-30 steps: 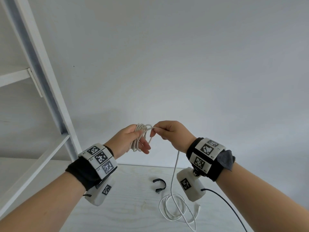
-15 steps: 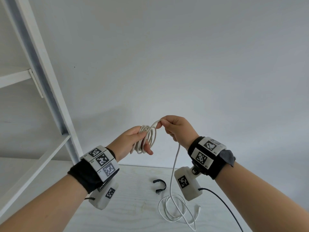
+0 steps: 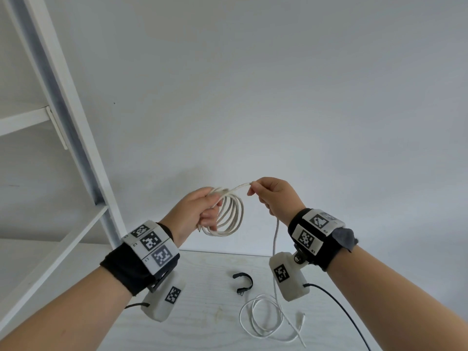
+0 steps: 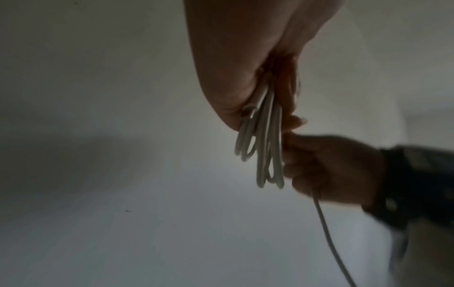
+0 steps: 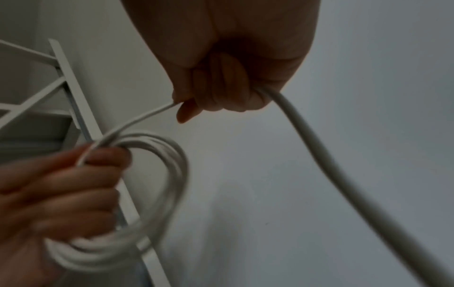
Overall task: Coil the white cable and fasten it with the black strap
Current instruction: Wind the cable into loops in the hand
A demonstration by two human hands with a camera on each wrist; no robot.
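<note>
The thin white round cable (image 3: 229, 216) is hanging in several loops from my left hand (image 3: 196, 211), whose fingers are curling tight around the top of the bundle. From there one strand is running toward two o'clock to my right hand (image 3: 274, 198), which is pinching it between thumb and forefinger while the other fingers are folding loosely over it. Both hands are raised above the pale wooden table (image 3: 202, 312), knuckles up. The rest of the cable is dropping at six o'clock onto the table in loose rings. The small black curved strap (image 3: 243, 282) is lying just beside those rings, at ten o'clock from them. My left fingertips are hidden behind the coil.
</note>
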